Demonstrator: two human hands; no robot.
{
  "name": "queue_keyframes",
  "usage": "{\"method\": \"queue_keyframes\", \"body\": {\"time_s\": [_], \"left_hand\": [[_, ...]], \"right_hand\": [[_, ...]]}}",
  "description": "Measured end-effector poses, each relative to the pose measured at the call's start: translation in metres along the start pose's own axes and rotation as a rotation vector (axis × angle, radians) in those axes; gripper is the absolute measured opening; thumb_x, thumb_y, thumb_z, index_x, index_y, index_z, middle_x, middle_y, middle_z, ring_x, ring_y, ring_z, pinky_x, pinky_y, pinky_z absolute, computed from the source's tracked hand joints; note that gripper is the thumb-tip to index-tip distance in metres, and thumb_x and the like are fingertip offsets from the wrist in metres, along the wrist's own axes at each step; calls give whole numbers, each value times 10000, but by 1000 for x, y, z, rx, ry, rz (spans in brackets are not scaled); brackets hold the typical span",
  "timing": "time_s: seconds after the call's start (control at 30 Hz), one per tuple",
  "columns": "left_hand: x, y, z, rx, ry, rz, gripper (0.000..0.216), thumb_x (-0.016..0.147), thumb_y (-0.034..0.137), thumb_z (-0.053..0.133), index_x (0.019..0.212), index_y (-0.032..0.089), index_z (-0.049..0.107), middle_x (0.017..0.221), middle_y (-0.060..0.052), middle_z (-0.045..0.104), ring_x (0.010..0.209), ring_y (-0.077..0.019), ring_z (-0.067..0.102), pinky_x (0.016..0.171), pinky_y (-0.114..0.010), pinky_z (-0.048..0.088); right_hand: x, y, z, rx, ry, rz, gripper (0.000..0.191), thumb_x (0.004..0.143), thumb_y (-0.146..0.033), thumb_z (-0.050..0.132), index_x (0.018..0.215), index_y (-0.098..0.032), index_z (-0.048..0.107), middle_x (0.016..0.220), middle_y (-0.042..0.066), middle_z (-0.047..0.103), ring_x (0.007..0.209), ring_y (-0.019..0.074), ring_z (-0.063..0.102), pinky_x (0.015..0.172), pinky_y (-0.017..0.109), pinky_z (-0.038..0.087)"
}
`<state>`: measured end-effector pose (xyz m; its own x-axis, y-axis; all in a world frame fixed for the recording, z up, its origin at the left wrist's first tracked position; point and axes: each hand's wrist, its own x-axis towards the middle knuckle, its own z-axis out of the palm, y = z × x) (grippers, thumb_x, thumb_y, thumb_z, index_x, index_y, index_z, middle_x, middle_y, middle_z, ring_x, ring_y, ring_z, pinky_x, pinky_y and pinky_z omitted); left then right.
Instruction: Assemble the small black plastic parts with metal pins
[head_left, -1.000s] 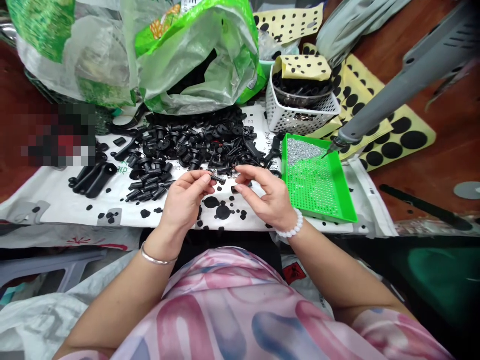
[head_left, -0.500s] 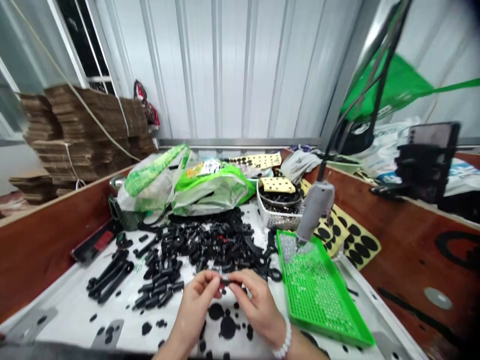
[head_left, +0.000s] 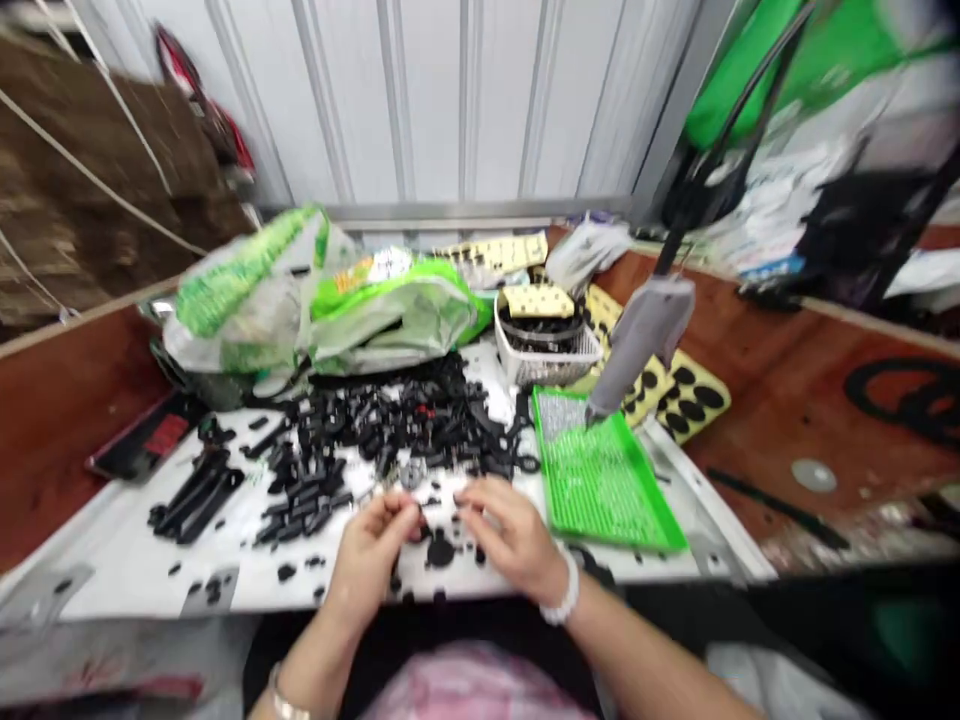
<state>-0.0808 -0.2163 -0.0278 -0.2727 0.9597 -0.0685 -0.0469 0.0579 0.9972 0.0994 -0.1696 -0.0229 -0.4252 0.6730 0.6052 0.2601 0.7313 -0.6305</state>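
My left hand [head_left: 375, 550] and my right hand [head_left: 510, 535] hover close together over the near edge of a white sheet [head_left: 112, 580]. The picture is smeared by motion. The left fingers are curled in a pinch on a small black part I cannot make out. My right hand's fingers are bent and blurred. Just beyond both hands lies a heap of black plastic parts [head_left: 397, 425].
A green tray [head_left: 600, 480] of tiny metal pieces lies right of the hands, with a grey hanging tool [head_left: 637, 340] above it. A white basket [head_left: 544, 360], green plastic bags [head_left: 322, 300], yellow dotted sheets [head_left: 690, 395] and a red-brown table edge surround the sheet.
The view swung up to the wall, then partly down again. The hands stayed together over the sheet and now sit slightly apart, blurred.
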Motion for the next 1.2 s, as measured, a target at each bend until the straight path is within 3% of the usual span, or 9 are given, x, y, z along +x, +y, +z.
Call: {"method": "queue_keyframes", "body": {"time_s": [0.13, 0.2, 0.3, 0.37, 0.53, 0.6, 0.83, 1.03, 1.2], "left_hand": [[0, -11, -5, -5, 30, 41, 245, 718, 363, 669, 832, 156, 606, 640, -4, 624, 610, -119, 574, 602, -227, 451], [-2, -14, -5, 6, 30, 50, 242, 720, 348, 670, 841, 149, 605, 652, -10, 634, 597, -112, 575, 579, -218, 451], [-6, -13, -6, 16, 40, 52, 242, 720, 338, 673, 840, 140, 604, 662, -12, 641, 577, -99, 571, 569, -206, 456], [-8, -11, -7, 29, 53, 62, 244, 715, 336, 677, 837, 137, 603, 675, -16, 646, 573, -92, 569, 569, -201, 459], [-7, -12, -9, 90, 95, 111, 269, 692, 345, 689, 835, 131, 612, 687, -14, 637, 569, -89, 564, 560, -199, 454], [-7, -14, -9, 110, 102, 134, 261, 691, 339, 688, 831, 130, 614, 686, -8, 626, 570, -86, 560, 566, -198, 452], [-5, -15, -7, 143, 50, 192, 189, 736, 301, 643, 825, 138, 607, 674, 6, 595, 563, -74, 526, 564, -187, 443], [-8, -13, -6, 140, 2, 204, 168, 741, 286, 644, 808, 136, 610, 694, -3, 606, 596, -83, 538, 586, -194, 438], [-7, -12, -4, -4, -13, 90, 211, 722, 337, 660, 749, 140, 590, 626, 3, 602, 527, -80, 508, 519, -193, 406]], "right_hand": [[-13, 14, -10, 2, -44, 15, 325, 869, -227, 493, 555, -167, 554, 818, 90, 656, 722, 158, 614, 673, 294, 493], [-17, 18, -10, -19, -40, 27, 319, 889, -193, 435, 602, -165, 574, 895, 100, 650, 784, 159, 623, 702, 292, 501], [-14, 17, -9, -161, -65, 18, 212, 887, -180, 412, 941, -149, 615, 1115, 133, 576, 972, 191, 591, 809, 324, 500], [-7, 16, -5, -309, -130, 15, 262, 875, -177, 431, 1103, -144, 557, 1181, 137, 537, 1009, 207, 574, 816, 331, 502], [11, 21, 9, -723, -481, 124, 191, 859, -181, 480, 998, -130, 601, 1010, 128, 590, 789, 219, 619, 604, 300, 482], [13, 23, 13, -782, -533, 152, 172, 869, -196, 480, 949, -128, 616, 956, 125, 594, 742, 216, 617, 573, 296, 460], [5, 16, 16, -425, -338, -16, 235, 890, -237, 494, 1092, -158, 582, 961, 70, 639, 843, 181, 610, 713, 269, 479], [3, 8, 19, -322, -255, -86, 264, 916, -256, 432, 1109, -165, 588, 973, 79, 627, 862, 170, 607, 729, 266, 497], [4, 2, 23, -247, -177, -167, 268, 910, -225, 435, 1116, -143, 586, 981, 115, 606, 859, 178, 602, 731, 289, 518]]}}
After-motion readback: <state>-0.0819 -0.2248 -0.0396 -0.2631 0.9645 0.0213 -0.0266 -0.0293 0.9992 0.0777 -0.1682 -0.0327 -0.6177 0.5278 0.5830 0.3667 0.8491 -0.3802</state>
